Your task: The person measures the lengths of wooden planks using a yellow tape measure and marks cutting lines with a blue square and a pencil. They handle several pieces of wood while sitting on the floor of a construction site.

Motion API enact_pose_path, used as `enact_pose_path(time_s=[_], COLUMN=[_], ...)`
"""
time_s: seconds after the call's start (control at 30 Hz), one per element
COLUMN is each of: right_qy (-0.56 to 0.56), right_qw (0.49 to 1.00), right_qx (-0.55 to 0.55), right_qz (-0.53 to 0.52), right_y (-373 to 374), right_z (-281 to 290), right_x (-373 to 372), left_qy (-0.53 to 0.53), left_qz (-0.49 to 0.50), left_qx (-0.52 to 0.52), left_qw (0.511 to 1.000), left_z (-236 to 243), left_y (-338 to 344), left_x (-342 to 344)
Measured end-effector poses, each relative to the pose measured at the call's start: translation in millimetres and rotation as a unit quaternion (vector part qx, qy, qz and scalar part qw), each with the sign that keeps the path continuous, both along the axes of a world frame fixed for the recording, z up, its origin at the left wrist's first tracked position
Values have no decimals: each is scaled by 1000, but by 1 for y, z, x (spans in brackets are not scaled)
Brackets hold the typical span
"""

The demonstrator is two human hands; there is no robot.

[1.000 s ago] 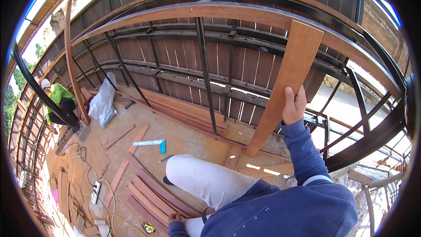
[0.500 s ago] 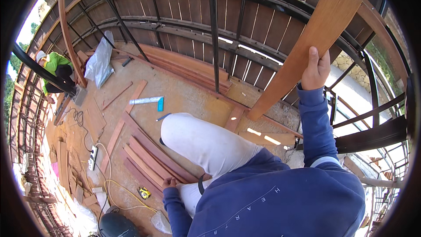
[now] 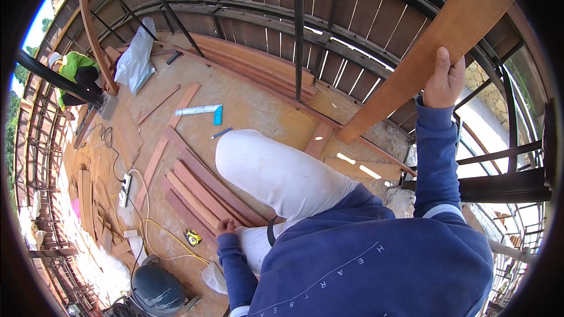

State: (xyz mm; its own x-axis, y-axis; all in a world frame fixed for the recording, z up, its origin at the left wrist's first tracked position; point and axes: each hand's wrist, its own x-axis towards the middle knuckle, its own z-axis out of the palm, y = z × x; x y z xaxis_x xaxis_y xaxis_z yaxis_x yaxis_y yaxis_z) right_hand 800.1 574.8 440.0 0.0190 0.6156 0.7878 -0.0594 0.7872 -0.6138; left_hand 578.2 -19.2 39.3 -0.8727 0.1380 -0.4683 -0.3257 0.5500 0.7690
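My right hand (image 3: pixel 445 80) is raised at the right, wrapped round the edge of a long, wide wooden plank (image 3: pixel 429 47) with its thumb along the near face. The plank leans upright, its lower end down by the base of the slatted wall. My left hand (image 3: pixel 225 227) rests low beside my leg, fingers curled, and nothing shows in it. Close to that hand lie several narrow reddish boards (image 3: pixel 197 196) side by side. A yellow-and-black tape measure (image 3: pixel 192 237) is on the floor nearby. Beyond my knee are a pencil (image 3: pixel 221 133) and a try square (image 3: pixel 202 111) with a turquoise handle.
Black metal posts (image 3: pixel 298 35) rise along the curved slatted wall, where boards (image 3: pixel 252 67) are stacked. A co-worker in a bright green top (image 3: pixel 76 67) crouches at the far left. A power strip (image 3: pixel 125 190), yellow cord (image 3: pixel 170 235), wood offcuts (image 3: pixel 88 199) and a dark rounded object (image 3: pixel 157 287) are at left.
The view has shifted slightly, with the dark rounded object now showing more fully. My right hand and the plank's upper end sit farther right in the picture; its grip is unchanged.
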Motion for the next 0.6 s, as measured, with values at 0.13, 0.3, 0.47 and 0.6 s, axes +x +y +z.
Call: enact_pose_path(time_s=[0.13, 0.3, 0.47, 0.6], right_qy=[39, 55, 45, 75], right_qw=[995, 972, 931, 841], right_qx=[-43, -105, -95, -59], right_qz=[86, 201, 350, 532], right_y=[-18, -32, -67, -73], right_z=[2, 12, 46, 80], right_x=[-14, -12, -111, -188], left_qy=[7, 39, 40, 22], left_qz=[26, 17, 87, 133], left_qx=[-31, -83, -68, -86], left_qw=[999, 996, 993, 987], left_z=[9, 33, 31, 31], left_y=[-1, 12, -4, -15], left_x=[6, 1, 13, 35])
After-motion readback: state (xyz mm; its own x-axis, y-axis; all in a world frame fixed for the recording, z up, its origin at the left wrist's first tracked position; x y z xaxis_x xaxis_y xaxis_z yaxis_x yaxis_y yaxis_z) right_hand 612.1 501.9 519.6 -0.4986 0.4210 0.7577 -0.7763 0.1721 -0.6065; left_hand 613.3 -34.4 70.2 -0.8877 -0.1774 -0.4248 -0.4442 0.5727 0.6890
